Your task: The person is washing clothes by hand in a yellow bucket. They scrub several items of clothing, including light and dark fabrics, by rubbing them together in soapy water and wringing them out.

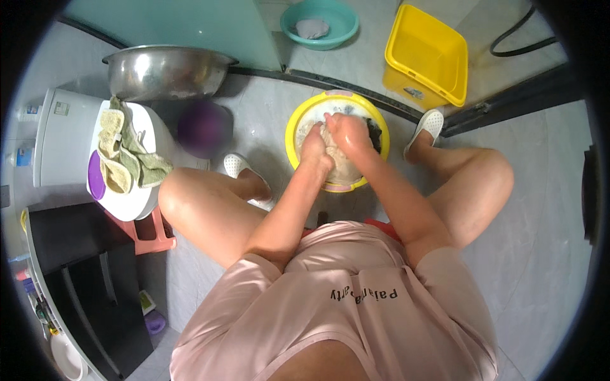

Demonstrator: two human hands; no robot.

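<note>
A round basin with a yellow rim [291, 138] stands on the floor between my feet. In it lies a wet beige cloth [344, 166] in whitish, sudsy water, with a dark cloth [374, 135] at the basin's right side. My left hand [314, 145] grips the beige cloth on the left. Close beside it, my right hand [348, 133] is closed on the same cloth, its knuckles wet. The two hands nearly touch near the middle of the basin. Parts of the cloth are hidden beneath them.
Beyond a dark floor track stand a teal basin [340, 24] with a grey cloth and a yellow bin [424, 47]. At the left are a large steel basin [167, 74], a purple bucket [205, 128], green cloths [131, 152] on a white lid and a pink stool [155, 233].
</note>
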